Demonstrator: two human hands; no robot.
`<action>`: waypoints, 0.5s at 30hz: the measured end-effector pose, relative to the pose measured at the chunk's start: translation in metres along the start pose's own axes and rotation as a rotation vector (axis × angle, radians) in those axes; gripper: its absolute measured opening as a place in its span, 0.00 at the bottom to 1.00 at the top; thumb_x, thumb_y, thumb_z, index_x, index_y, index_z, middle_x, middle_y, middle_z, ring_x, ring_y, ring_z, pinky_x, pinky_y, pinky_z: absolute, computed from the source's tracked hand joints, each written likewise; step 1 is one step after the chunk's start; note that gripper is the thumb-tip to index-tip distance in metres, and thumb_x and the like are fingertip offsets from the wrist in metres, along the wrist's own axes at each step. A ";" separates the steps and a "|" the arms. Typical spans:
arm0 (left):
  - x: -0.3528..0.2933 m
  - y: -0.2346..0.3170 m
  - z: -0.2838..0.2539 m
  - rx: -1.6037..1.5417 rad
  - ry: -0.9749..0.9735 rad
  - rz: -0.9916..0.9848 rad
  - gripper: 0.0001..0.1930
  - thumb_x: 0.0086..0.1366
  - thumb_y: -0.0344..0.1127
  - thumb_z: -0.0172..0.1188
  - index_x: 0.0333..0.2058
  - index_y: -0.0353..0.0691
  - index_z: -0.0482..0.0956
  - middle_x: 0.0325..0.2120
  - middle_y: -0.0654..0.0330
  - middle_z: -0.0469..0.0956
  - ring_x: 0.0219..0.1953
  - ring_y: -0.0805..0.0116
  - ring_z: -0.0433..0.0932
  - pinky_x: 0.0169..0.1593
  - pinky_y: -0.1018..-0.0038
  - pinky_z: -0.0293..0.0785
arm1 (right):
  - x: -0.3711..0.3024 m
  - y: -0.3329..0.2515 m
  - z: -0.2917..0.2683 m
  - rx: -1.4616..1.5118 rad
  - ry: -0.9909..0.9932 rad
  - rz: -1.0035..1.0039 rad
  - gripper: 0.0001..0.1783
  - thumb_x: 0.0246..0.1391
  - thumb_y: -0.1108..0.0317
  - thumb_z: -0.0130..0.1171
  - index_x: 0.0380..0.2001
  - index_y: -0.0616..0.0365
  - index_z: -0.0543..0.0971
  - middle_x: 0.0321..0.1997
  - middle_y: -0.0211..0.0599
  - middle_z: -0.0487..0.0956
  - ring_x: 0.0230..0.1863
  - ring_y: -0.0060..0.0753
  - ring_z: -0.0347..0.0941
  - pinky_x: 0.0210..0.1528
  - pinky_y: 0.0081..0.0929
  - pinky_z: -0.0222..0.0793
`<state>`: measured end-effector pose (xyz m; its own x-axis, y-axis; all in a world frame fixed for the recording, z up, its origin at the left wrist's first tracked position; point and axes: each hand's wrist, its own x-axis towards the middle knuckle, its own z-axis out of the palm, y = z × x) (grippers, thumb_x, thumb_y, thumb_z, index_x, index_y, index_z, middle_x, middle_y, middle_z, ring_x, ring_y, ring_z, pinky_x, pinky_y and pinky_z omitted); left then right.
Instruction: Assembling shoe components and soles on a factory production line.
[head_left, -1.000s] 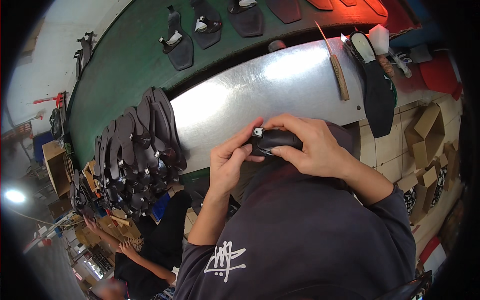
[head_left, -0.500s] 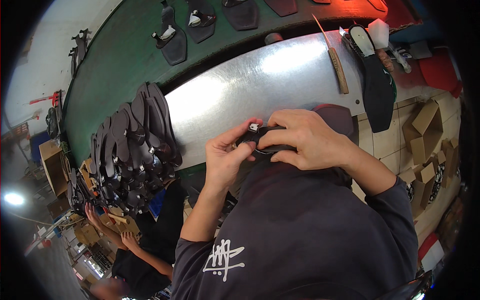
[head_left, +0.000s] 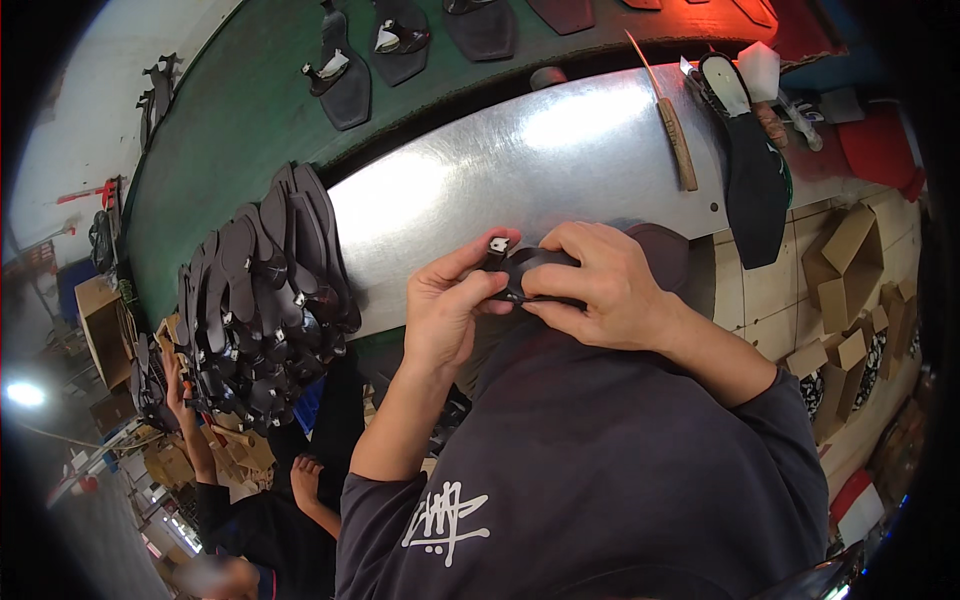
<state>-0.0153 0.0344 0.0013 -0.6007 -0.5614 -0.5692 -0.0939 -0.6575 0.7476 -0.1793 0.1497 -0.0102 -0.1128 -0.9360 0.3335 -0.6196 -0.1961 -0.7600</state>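
Observation:
Close to my body, at the near edge of the metal work surface (head_left: 450, 200), both hands are on a dark sandal strap piece (head_left: 530, 268). My left hand (head_left: 442, 305) pinches one end of it, where a small white tip (head_left: 499, 245) sticks up between thumb and fingers. My right hand (head_left: 610, 285) is curled over the other part, its fingertips pressing on the piece. A dark brown sole (head_left: 662, 252) shows beyond the back of my right hand; whether it joins the strap piece is hidden.
Left lies a heap of dark sandal soles with straps (head_left: 250, 260). Soles (head_left: 345, 90) lie on the green belt (head_left: 220, 150) beyond. Far right are a wooden-handled pointed tool (head_left: 676, 145), a black insole-shaped piece (head_left: 755, 190) and a white block (head_left: 758, 70). Cardboard boxes (head_left: 845, 250) stand on the floor; a co-worker (head_left: 265, 535) is lower left.
Both hands keep their hold while the strap piece tilts slightly, showing more of its dark curved surface. My left hand has shifted slightly left. The co-worker's hands have moved apart.

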 end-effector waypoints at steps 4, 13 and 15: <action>-0.003 0.002 -0.006 -0.181 -0.096 -0.103 0.22 0.60 0.20 0.52 0.54 0.31 0.72 0.52 0.48 0.74 0.37 0.72 0.81 0.30 0.82 0.82 | -0.004 -0.002 0.000 -0.026 0.071 -0.064 0.14 0.34 0.67 0.70 0.29 0.51 0.80 0.34 0.39 0.74 0.33 0.40 0.73 0.33 0.32 0.67; -0.007 -0.003 -0.019 0.073 -0.166 0.120 0.29 0.59 0.23 0.50 0.61 0.32 0.64 0.55 0.49 0.71 0.46 0.73 0.77 0.37 0.81 0.77 | 0.000 -0.011 -0.007 -0.011 0.134 -0.002 0.12 0.42 0.74 0.66 0.33 0.56 0.77 0.26 0.36 0.75 0.27 0.39 0.72 0.30 0.33 0.66; -0.008 0.000 -0.021 0.108 -0.220 0.090 0.24 0.56 0.22 0.48 0.54 0.32 0.72 0.45 0.56 0.79 0.43 0.74 0.77 0.45 0.79 0.72 | -0.001 -0.009 -0.007 0.015 0.140 0.011 0.11 0.44 0.74 0.65 0.33 0.57 0.75 0.22 0.34 0.73 0.24 0.40 0.72 0.30 0.34 0.66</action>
<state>0.0069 0.0286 -0.0014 -0.7676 -0.4848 -0.4193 -0.1093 -0.5455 0.8309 -0.1791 0.1548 0.0003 -0.2272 -0.8886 0.3986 -0.6064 -0.1911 -0.7718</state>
